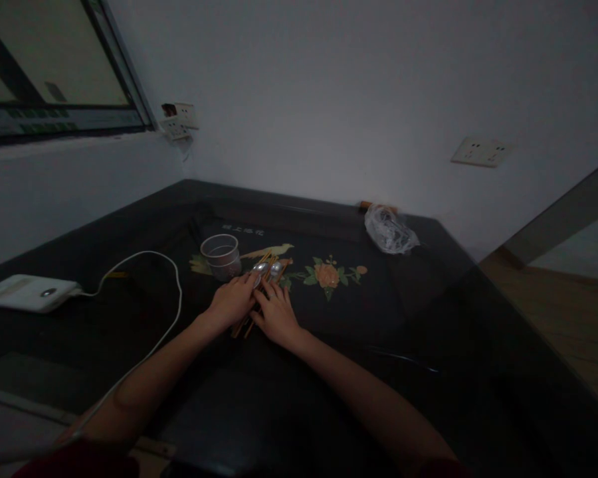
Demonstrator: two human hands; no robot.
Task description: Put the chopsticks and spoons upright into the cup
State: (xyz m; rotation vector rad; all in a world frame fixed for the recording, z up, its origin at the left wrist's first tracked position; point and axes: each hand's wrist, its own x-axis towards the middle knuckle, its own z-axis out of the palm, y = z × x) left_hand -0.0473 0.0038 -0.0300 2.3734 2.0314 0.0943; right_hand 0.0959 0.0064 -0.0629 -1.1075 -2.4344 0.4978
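Both my hands rest on a small bundle of cutlery in the middle of the dark table. My left hand lies over the wooden chopsticks, its fingers curled down onto them. My right hand presses on the same bundle from the right, fingers together. Two metal spoons stick out just beyond my fingertips, bowls up. A clear plastic cup stands upright just left of the spoons.
A white box with a white cable lies at the left edge. A crumpled clear plastic bag sits at the back by the wall. A flower and bird picture decorates the tabletop. Wall sockets hang above.
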